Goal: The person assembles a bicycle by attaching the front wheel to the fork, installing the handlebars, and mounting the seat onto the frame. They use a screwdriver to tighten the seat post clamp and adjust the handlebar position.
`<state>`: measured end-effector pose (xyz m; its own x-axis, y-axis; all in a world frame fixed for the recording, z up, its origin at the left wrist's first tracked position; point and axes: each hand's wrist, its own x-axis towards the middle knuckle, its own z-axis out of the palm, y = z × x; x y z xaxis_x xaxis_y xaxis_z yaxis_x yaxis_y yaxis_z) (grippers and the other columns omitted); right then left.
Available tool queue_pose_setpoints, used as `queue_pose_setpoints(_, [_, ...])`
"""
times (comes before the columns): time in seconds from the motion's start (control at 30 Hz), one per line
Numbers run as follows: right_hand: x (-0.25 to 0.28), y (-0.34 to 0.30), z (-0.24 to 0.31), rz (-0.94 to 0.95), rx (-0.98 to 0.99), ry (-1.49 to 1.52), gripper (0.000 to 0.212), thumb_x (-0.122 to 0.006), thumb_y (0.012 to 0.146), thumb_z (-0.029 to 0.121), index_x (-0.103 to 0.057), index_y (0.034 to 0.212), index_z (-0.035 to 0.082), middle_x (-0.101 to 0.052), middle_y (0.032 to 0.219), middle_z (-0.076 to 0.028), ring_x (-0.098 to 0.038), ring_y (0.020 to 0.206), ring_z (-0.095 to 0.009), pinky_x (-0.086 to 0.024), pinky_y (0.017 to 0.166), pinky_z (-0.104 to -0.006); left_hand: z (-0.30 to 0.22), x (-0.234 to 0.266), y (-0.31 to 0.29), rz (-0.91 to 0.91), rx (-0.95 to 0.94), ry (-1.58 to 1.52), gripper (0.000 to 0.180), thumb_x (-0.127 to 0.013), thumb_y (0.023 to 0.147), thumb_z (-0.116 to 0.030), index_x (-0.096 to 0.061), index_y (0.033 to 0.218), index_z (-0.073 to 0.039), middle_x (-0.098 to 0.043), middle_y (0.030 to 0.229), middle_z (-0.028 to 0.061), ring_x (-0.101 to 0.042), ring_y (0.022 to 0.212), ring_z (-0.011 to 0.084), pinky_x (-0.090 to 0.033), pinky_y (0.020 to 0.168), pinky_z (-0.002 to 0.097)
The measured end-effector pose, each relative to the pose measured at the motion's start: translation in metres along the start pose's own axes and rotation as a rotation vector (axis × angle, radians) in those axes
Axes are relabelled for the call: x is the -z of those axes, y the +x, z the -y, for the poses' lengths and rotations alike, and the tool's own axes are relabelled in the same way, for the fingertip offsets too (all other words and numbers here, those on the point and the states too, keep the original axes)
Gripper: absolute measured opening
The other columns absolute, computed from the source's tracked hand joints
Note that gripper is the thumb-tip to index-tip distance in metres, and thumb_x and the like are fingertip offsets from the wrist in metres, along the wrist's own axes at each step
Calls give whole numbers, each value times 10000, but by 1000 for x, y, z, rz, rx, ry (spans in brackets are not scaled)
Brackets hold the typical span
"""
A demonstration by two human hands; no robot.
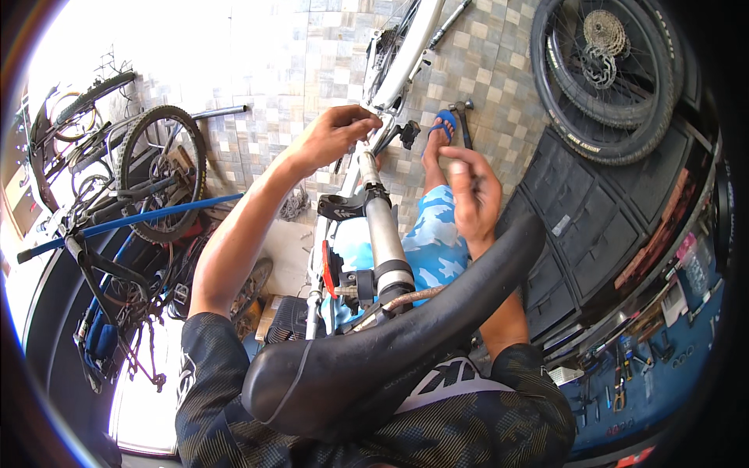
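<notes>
A black bicycle saddle (390, 343) lies across the foreground, close to my chest. Beyond it runs a silver metal tube (382, 230) with a black clamp (343, 207) around it and a red lever (328, 269) beside it. My left hand (331, 139) reaches to the white bike frame (409, 54), fingertips pressed together by the tube's far end; anything between them is too small to make out. To the right of the tube, my right hand (474, 195) hovers with bent fingers, thumb and forefinger apart. It is slightly blurred, and nothing shows in it.
Bicycle wheels (597, 140) lean by black drawers (577, 203) on the right. Hand tools hang on a blue board (647, 390). Bike parts and a wheel (160, 173) crowd the left, with a blue tube (140, 222) across them. A hammer (462, 121) lies near my sandalled foot.
</notes>
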<state>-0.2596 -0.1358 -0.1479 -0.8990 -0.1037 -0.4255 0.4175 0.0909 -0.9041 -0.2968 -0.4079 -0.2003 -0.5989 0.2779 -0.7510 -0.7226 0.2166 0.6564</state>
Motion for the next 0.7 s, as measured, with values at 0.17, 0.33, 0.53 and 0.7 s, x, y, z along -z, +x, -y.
queue_pose_setpoints(0.17, [-11, 10, -18, 454, -231, -167, 185, -794, 941, 191, -779, 997, 15, -590, 761, 55, -433, 658, -23, -348, 587, -219, 9, 7, -17, -66, 47, -139, 298, -517, 1023, -140, -746, 1198, -66, -679, 963, -8, -561, 845, 66, -462, 744, 242])
queue_pose_setpoints(0.33, [-25, 7, -9, 491, -331, -9, 174, -817, 922, 169, -785, 993, 14, -624, 849, 40, -444, 659, -20, -368, 598, -216, 24, 5, -26, -51, 80, -220, 295, -517, 1017, -99, -734, 1206, -34, -683, 995, -8, -582, 874, 61, -476, 793, 226])
queue_pose_setpoints(0.53, [-21, 12, -19, 544, -421, 2, 168, -774, 945, 124, -752, 1042, -11, -664, 905, 20, -529, 704, -23, -431, 649, -194, 26, -2, -29, -49, 89, -258, 294, -529, 993, -66, -734, 1200, -24, -684, 998, -3, -577, 872, 65, -474, 801, 238])
queue_pose_setpoints(0.7, [-25, 13, -11, 568, -470, -33, 184, -774, 939, 129, -726, 1034, -20, -657, 876, 12, -562, 719, -30, -475, 671, -194, 24, -1, -27, -44, 84, -255, 304, -523, 982, -54, -734, 1198, -18, -683, 999, -2, -570, 879, 64, -468, 810, 240])
